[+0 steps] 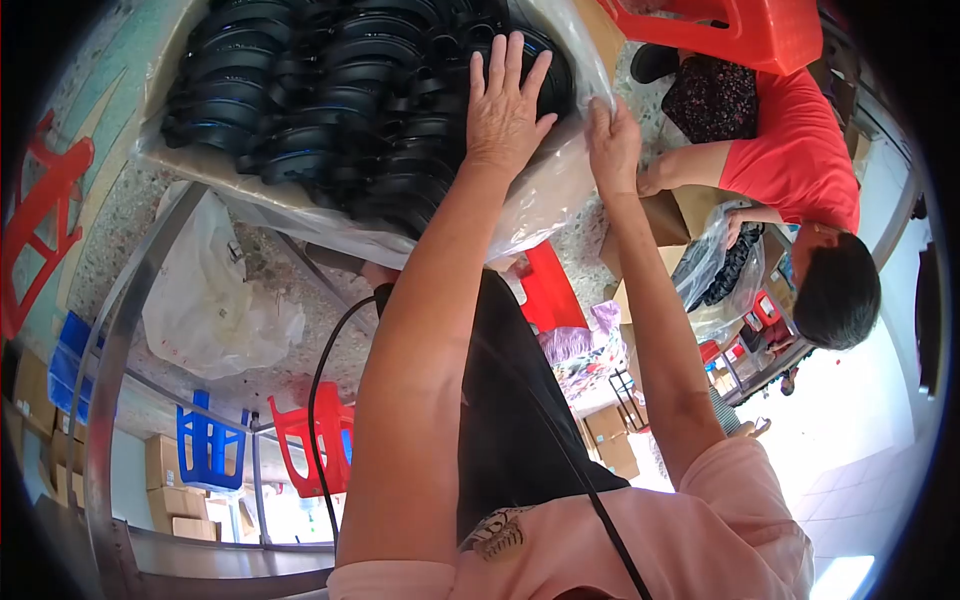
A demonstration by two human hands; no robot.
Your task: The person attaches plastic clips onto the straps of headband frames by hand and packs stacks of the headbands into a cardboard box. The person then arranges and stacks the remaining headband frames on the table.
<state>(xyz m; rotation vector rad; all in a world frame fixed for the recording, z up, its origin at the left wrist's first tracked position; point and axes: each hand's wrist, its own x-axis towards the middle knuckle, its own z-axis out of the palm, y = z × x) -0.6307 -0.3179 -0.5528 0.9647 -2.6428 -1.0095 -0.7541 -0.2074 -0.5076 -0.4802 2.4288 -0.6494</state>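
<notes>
In the head view, a box lined with a clear plastic bag (545, 205) holds stacked rows of black, ring-shaped plastic parts (365, 95). My left hand (508, 105) lies flat on the parts near the box's right side, palm down, its fingers spread. At the right rim, my right hand (613, 148) is closed on the edge of the plastic bag, thumb on top. The undersides of both hands are hidden.
A person in a red shirt (800, 150) bends over another bag of black parts (735, 265) at right. A red stool (740, 30) stands at top right. A metal frame (130, 310), blue stool (210, 440) and red stool (310, 435) are at left. Crumpled plastic (215, 300) lies below.
</notes>
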